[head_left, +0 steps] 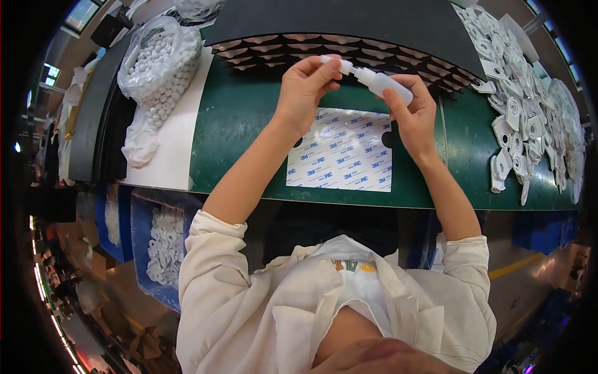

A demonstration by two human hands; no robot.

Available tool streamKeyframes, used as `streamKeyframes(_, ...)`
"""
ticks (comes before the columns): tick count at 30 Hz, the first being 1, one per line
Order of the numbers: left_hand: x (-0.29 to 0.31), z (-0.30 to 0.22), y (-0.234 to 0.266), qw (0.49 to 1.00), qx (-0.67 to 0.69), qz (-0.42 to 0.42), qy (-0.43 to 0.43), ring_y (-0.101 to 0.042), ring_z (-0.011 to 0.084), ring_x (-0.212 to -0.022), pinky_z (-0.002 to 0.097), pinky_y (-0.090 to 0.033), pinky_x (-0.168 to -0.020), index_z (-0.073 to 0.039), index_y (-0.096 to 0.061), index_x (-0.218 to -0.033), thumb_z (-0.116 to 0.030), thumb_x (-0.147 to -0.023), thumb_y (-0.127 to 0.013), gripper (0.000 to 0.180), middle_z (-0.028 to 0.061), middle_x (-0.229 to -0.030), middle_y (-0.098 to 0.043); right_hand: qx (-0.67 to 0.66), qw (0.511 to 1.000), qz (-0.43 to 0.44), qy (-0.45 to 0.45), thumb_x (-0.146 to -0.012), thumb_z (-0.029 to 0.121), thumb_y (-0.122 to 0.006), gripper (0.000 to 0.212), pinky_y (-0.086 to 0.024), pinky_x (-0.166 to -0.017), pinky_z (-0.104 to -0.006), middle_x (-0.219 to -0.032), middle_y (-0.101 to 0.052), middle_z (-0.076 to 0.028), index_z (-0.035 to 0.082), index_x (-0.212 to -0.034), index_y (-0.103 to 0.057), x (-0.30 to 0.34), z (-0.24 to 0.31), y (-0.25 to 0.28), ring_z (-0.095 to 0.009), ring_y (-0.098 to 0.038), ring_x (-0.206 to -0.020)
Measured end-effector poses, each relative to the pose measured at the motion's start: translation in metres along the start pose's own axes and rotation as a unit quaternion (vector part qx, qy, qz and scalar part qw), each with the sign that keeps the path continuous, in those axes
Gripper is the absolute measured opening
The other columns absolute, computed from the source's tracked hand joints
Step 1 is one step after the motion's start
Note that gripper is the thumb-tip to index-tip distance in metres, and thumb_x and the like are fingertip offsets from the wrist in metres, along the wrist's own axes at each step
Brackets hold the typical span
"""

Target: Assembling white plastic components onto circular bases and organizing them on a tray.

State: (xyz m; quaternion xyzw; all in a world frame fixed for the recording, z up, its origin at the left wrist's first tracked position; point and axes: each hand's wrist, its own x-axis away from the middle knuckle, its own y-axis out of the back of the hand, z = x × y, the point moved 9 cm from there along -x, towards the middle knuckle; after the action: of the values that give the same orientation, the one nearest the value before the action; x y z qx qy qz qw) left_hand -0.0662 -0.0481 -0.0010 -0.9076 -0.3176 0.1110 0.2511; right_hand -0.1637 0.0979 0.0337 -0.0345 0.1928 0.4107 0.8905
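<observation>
Above the green table, my right hand (pixel 414 112) is closed around a small translucent white squeeze bottle (pixel 389 88). The bottle tilts so that its narrow nozzle points up and to the left. Close by, my left hand (pixel 305 87) pinches a small white piece (pixel 337 65) between thumb and fingertips. The nozzle meets this piece or stops just short of it; I cannot tell which. Fingers partly cover the piece, so its full shape is hidden. Beneath both hands lies a white sheet (pixel 339 153) with repeated blue print, flat on the table.
Stacked dark trays (pixel 336 25) with rows of pale parts span the far side. A plastic bag of white balls (pixel 159 68) sits at left on a white board (pixel 177 153). White flat parts (pixel 514 124) pile up at right. A blue bin (pixel 146 249) stands below the table's left edge.
</observation>
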Motion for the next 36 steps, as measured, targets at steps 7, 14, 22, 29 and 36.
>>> streamKeyframes(7,0.007,-0.013,-0.026,0.978,-0.159,0.103,-0.083,-0.057,0.0111,-0.079,0.0239,-0.048,-0.074,-0.004,-0.064,-0.098,-0.016,-0.084,-0.060,0.018,0.0086,-0.099,-0.064,0.056,0.996,0.070,0.031,-0.085,0.020,-0.060,0.023,-0.043,-0.068,-0.0201,-0.080,-0.058,-0.005,0.002,-0.097,-0.053,0.002,0.001,-0.008,-0.009,-0.056,-0.077)
streamKeyframes(14,0.021,-0.019,-0.052,0.967,-0.137,0.193,-0.091,-0.059,0.0160,-0.094,0.0299,-0.044,-0.087,-0.002,-0.062,-0.104,-0.015,-0.087,-0.057,0.022,0.0099,-0.098,-0.064,-0.274,0.884,0.238,-0.295,-0.091,0.038,-0.043,0.034,-0.038,-0.058,-0.0218,-0.077,-0.057,-0.006,0.005,-0.096,-0.053,0.019,-0.028,-0.037,-0.010,-0.051,-0.067)
streamKeyframes(22,0.034,-0.115,-0.001,0.930,-0.154,-0.028,-0.331,-0.059,0.0076,-0.073,0.0201,-0.048,-0.067,0.001,-0.065,-0.090,-0.006,-0.079,-0.065,0.013,0.0044,-0.085,-0.065,-0.263,0.943,0.060,-0.194,-0.094,0.042,-0.034,0.045,-0.042,-0.069,-0.0246,-0.098,-0.058,-0.004,0.004,-0.109,-0.053,-0.005,-0.038,-0.002,-0.012,-0.052,-0.088)
streamKeyframes(29,0.131,-0.285,0.156,0.522,-0.360,-0.427,-0.644,-0.055,0.0129,-0.062,0.0238,-0.044,-0.058,0.000,-0.059,-0.081,-0.016,-0.077,-0.068,0.019,0.0035,-0.070,-0.060,-0.348,0.915,-0.028,-0.204,-0.092,0.029,-0.047,0.025,-0.040,-0.064,-0.0217,-0.081,-0.054,0.000,0.006,-0.096,-0.056,-0.006,-0.036,0.016,-0.009,-0.049,-0.073)
streamKeyframes(36,0.127,-0.301,0.296,0.483,-0.548,-0.575,-0.369,-0.064,0.0236,-0.074,0.0362,-0.047,-0.067,-0.005,-0.062,-0.084,-0.029,-0.075,-0.065,0.026,0.0076,-0.077,-0.067,-0.345,0.919,-0.003,-0.190,-0.093,0.027,-0.047,0.022,-0.041,-0.063,-0.0202,-0.081,-0.054,0.002,0.008,-0.095,-0.056,-0.012,-0.041,0.017,-0.008,-0.049,-0.072)
